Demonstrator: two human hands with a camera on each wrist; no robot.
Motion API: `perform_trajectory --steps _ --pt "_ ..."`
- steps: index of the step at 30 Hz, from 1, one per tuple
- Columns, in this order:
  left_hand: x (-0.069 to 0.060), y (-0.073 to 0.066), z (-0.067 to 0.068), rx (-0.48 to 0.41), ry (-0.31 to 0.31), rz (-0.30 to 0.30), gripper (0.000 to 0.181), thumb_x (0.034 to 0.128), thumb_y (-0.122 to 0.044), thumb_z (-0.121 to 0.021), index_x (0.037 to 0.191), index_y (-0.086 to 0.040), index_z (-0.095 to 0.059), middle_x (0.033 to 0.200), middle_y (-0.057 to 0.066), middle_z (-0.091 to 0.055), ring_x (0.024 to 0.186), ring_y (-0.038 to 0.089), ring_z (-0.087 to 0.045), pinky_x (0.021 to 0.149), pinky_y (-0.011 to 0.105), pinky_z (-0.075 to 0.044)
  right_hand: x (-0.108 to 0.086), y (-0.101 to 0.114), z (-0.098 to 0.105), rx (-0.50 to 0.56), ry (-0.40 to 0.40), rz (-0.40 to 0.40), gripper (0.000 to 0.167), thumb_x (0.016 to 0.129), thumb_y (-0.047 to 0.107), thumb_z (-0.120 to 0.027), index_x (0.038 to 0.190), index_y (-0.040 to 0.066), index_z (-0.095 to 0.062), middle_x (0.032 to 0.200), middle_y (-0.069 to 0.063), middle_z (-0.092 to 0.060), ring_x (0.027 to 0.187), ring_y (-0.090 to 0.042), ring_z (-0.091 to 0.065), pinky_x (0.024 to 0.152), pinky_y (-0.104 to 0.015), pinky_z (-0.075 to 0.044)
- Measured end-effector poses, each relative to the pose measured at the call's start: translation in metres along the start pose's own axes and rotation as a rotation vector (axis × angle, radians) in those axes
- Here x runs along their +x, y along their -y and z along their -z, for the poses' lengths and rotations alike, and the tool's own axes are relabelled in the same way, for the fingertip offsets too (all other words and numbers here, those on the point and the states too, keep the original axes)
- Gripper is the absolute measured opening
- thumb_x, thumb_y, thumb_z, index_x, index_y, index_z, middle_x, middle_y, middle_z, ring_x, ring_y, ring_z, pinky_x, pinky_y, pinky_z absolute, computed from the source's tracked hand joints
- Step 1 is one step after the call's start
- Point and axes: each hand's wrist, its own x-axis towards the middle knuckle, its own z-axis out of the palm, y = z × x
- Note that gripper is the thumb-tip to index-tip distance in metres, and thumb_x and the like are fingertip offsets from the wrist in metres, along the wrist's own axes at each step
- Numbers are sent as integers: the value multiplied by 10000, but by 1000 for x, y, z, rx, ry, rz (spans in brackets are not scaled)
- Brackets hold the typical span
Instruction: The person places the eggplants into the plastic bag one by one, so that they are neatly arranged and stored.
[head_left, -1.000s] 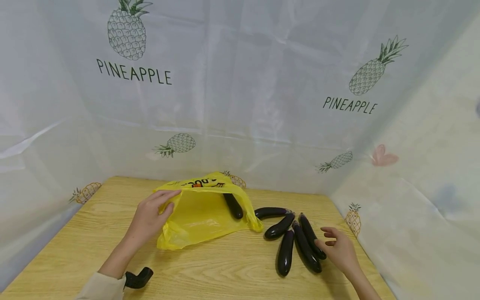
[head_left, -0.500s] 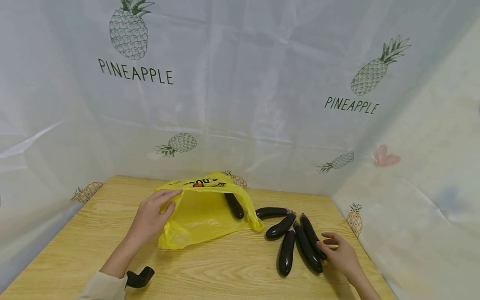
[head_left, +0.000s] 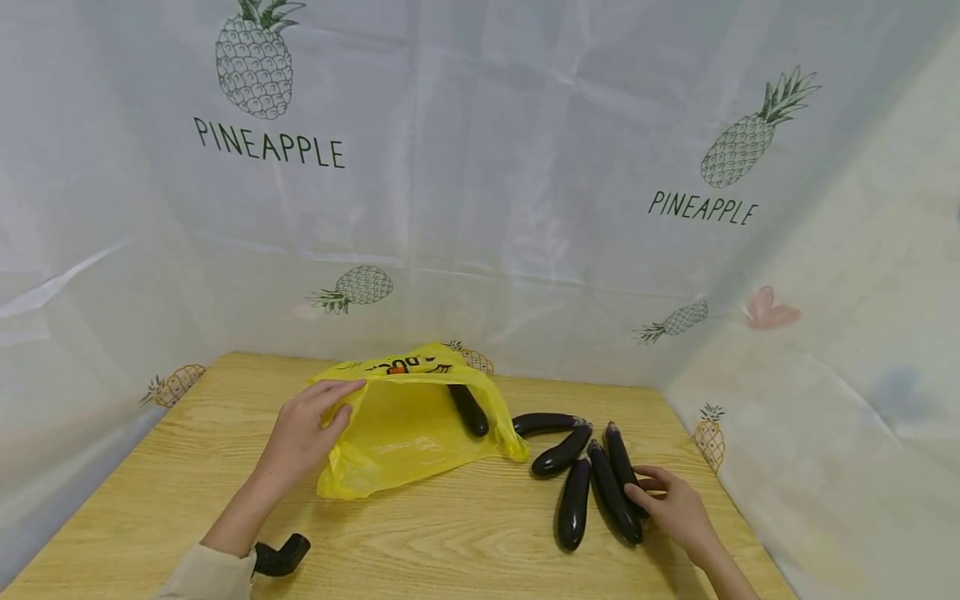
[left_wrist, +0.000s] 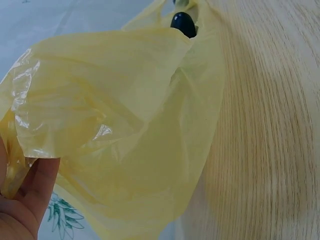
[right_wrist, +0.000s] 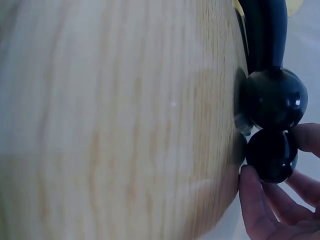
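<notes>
My left hand (head_left: 300, 435) holds the left edge of a yellow plastic bag (head_left: 405, 446), whose mouth gapes toward me. In the left wrist view the fingers (left_wrist: 42, 182) pinch the bag's film. One eggplant (head_left: 469, 412) lies inside the bag toward its right side. My right hand (head_left: 678, 512) grips the lower end of the rightmost eggplant (head_left: 619, 457), with thumb and fingers on either side of it in the right wrist view. Against that one rests another eggplant (head_left: 611, 496). A shorter eggplant (head_left: 573, 508) lies to the left.
Two more eggplants, one curved (head_left: 562, 454) and one behind it (head_left: 543, 423), lie between the bag and the right hand. A black angled piece (head_left: 282, 556) sits by my left sleeve. Pineapple-printed sheeting (head_left: 480, 208) hangs behind and beside the wooden table (head_left: 450, 542).
My right hand has moved slightly left and taken hold of the rightmost eggplant, whose top has shifted a little. My left hand and the bag stay in place.
</notes>
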Motion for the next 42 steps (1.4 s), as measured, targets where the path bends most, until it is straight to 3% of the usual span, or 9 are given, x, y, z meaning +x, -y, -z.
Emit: perform_trajectory --steps 4,10,18,28,37,42 --pt "0 -1 0 -13 5 9 430 953 47 -739 1357 -100 -739 1265 107 -729 566 39 -373 459 237 -364 0 2 0 -24 9 12 571 996 340 -773 1426 -8 -634 1215 -237 -741 1060 -395 -749 863 -491 -615" --pt "0 -1 0 -14 3 10 429 954 44 -741 1357 -102 -739 1269 102 -730 635 39 -450 485 241 -371 -3 2 2 -8 47 -6 543 1006 229 -749 1472 -6 -600 1225 -200 -741 1096 -382 -737 813 -439 -622" --pt "0 1 0 0 6 7 421 958 27 -740 1362 -92 -733 1279 113 -724 601 45 -398 480 241 -368 -1 1 6 -32 67 14 599 979 263 -790 1465 -30 -597 1206 -207 -748 1095 -431 -730 843 -490 -621" --pt "-1 -4 1 -15 7 9 432 953 51 -737 1356 -105 -739 1277 108 -728 576 27 -369 485 241 -367 1 -2 3 -75 54 -1 623 955 319 -814 1444 -16 -625 1183 -209 -753 1092 -430 -727 859 -509 -611" --pt "-1 -4 0 -21 -1 1 430 949 54 -745 1350 -101 -743 1271 96 -733 628 35 -457 479 234 -375 2 -4 1 -68 28 -6 624 966 332 -805 1443 -27 -623 1258 -294 -706 1089 -427 -735 883 -512 -607" --pt "-1 -4 1 -20 7 14 431 953 51 -740 1357 -99 -738 1278 103 -729 645 55 -460 485 238 -385 -1 -3 2 -78 -35 7 594 961 336 -812 1424 -1 -654 1264 -267 -718 1079 -386 -751 907 -506 -595"
